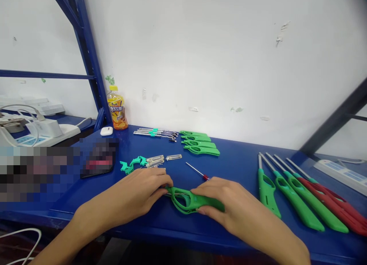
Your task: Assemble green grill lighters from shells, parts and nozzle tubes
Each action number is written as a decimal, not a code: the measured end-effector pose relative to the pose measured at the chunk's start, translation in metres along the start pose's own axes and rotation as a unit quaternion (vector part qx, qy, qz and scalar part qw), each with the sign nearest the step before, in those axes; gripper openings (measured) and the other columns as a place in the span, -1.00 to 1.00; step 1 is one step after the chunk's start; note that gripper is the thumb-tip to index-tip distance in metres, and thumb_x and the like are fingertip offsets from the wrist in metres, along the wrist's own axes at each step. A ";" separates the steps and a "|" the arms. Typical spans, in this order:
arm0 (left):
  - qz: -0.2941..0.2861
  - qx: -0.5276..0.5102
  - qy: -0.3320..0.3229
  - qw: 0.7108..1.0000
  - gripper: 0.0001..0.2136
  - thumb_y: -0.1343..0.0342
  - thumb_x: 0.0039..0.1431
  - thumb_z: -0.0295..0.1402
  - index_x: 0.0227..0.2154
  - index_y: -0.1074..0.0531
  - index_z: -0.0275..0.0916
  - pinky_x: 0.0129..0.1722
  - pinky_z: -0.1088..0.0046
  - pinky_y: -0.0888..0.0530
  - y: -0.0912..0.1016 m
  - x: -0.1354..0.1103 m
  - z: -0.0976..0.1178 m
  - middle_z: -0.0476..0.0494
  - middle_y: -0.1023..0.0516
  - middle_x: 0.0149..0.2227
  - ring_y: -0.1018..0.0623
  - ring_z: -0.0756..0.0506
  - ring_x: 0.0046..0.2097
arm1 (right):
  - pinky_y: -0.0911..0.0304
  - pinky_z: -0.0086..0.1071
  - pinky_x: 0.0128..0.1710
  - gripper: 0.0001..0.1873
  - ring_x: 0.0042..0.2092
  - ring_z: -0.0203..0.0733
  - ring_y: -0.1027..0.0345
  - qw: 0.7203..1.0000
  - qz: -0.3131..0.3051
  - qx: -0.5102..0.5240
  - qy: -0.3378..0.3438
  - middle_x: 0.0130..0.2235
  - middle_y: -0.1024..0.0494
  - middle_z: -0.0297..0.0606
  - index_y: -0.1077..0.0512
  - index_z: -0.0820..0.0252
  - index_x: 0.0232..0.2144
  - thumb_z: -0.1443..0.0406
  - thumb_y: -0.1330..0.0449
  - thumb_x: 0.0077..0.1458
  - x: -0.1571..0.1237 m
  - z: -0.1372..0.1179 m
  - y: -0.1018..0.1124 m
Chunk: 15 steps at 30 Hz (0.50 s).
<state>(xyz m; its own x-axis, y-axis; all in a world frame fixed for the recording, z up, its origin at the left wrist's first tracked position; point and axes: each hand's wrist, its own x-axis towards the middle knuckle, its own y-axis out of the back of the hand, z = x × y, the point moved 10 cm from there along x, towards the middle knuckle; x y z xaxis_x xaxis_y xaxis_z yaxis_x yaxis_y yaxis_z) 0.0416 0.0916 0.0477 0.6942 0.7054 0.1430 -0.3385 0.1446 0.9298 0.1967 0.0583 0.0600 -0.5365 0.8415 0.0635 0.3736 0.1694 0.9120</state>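
My left hand (146, 186) pinches the narrow front end of a green stick lighter (202, 201), near its trigger loop. Around the lighter's handle, my right hand (229, 198) is closed with thumb and fingers. The lighter lies level above the table's front, and its casing halves look slightly apart at the loop. Just beyond my right fingers rests a screwdriver (205, 177) with a red collar and thin shaft. Past my left hand are teal plastic pieces (133, 165) and several small clear tanks (174, 157).
Several green casing halves (202, 150) and metal lighter rods with wires (151, 132) lie toward the wall. Green lighters (266, 190) and red lighters (323, 192) lie at right, near a power strip (344, 177). A drink bottle (117, 110), white earbud case (106, 131) and dark phone-like object (100, 158) are left.
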 end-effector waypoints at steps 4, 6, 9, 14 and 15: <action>-0.009 -0.003 0.001 1.000 -0.84 -0.08 0.52 -0.41 -0.07 -0.55 -0.05 -0.09 0.35 -0.38 -0.001 -0.001 0.001 0.01 -0.61 -0.09 -0.60 -0.14 -0.06 | -0.35 -0.16 0.19 -0.75 0.08 -0.02 -0.57 1.000 0.002 -0.009 0.003 0.06 -0.72 -0.37 -0.64 -0.03 0.07 0.22 -0.31 0.39 0.000 -0.001 0.000; -0.016 -0.003 0.004 1.000 -0.85 -0.08 0.51 -0.41 -0.09 -0.55 -0.05 -0.11 0.36 -0.38 -0.003 0.000 0.001 0.01 -0.60 -0.11 -0.59 -0.14 -0.07 | -0.39 -0.13 0.14 -0.74 0.08 0.01 -0.58 1.000 -0.003 -0.014 0.003 0.07 -0.72 -0.34 -0.64 -0.04 0.07 0.26 -0.32 0.38 0.001 0.000 -0.004; -0.016 0.002 0.003 1.000 -0.84 -0.08 0.51 -0.42 -0.09 -0.56 -0.06 -0.10 0.36 -0.38 -0.004 0.000 0.003 0.01 -0.60 -0.11 -0.59 -0.14 -0.08 | -0.41 -0.12 0.12 -0.74 0.08 0.02 -0.57 1.000 -0.006 -0.011 -0.007 0.07 -0.71 -0.32 -0.65 -0.03 0.07 0.29 -0.33 0.37 0.001 0.005 -0.009; -0.022 0.004 0.001 1.000 -0.83 -0.08 0.50 -0.45 -0.11 -0.56 -0.09 -0.11 0.36 -0.40 -0.006 0.002 0.006 -0.02 -0.60 -0.12 -0.60 -0.15 -0.08 | -0.39 -0.12 0.15 -0.71 0.07 0.00 -0.56 1.000 -0.003 0.000 -0.019 0.04 -0.70 -0.29 -0.63 0.00 0.10 0.26 -0.34 0.36 0.000 0.007 -0.012; -0.022 0.005 0.001 1.000 -0.83 -0.08 0.49 -0.45 -0.11 -0.56 -0.09 -0.11 0.36 -0.40 -0.005 0.001 0.007 -0.02 -0.60 -0.12 -0.60 -0.15 -0.08 | -0.40 -0.12 0.14 -0.72 0.05 0.00 -0.57 1.000 -0.003 -0.003 -0.017 0.03 -0.70 -0.29 -0.63 0.00 0.10 0.27 -0.33 0.37 0.000 0.006 -0.012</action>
<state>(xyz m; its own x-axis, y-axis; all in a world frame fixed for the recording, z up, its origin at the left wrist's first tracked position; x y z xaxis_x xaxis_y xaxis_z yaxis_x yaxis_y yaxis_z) 0.0486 0.0871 0.0455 0.7076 0.6994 0.1006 -0.3012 0.1698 0.9383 0.1969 0.0589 0.0469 -0.5129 0.8573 0.0445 0.3665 0.1718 0.9144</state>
